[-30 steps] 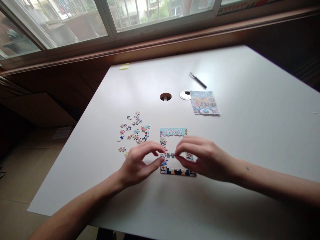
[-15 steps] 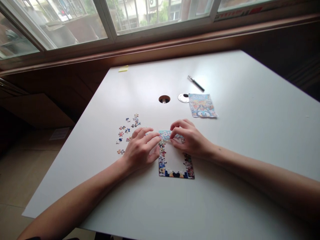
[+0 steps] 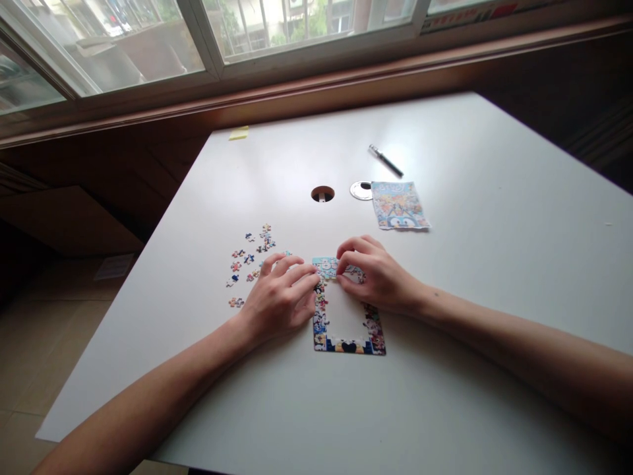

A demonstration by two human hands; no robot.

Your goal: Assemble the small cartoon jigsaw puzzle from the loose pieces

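A jigsaw puzzle frame (image 3: 320, 323) lies on the white table, its border joined around a bare middle. Along its top runs a light-blue strip with pale lettering. My right hand (image 3: 378, 274) is over the top right part, thumb and index finger pinched at the inner edge of that strip; the small puzzle piece there is mostly hidden by the fingers. My left hand (image 3: 281, 290) rests at the upper left corner, fingers stretched and apart, the fingertips touching the border. Left of it lie several loose puzzle pieces (image 3: 248, 258), some partly covered by the hand.
Beyond the right hand lies a printed picture sheet (image 3: 400, 206), overlapping a silver ring-shaped cover (image 3: 361, 190). A black pen (image 3: 386, 161) is farther back. A round cable hole (image 3: 322, 194) opens in the table (image 3: 277, 178). A yellow sticky note (image 3: 239, 133) sits at the far edge.
The view has shifted slightly. Both hands stay at nearly the same places on the puzzle; the left fingertips have moved a little to the right along the top strip.
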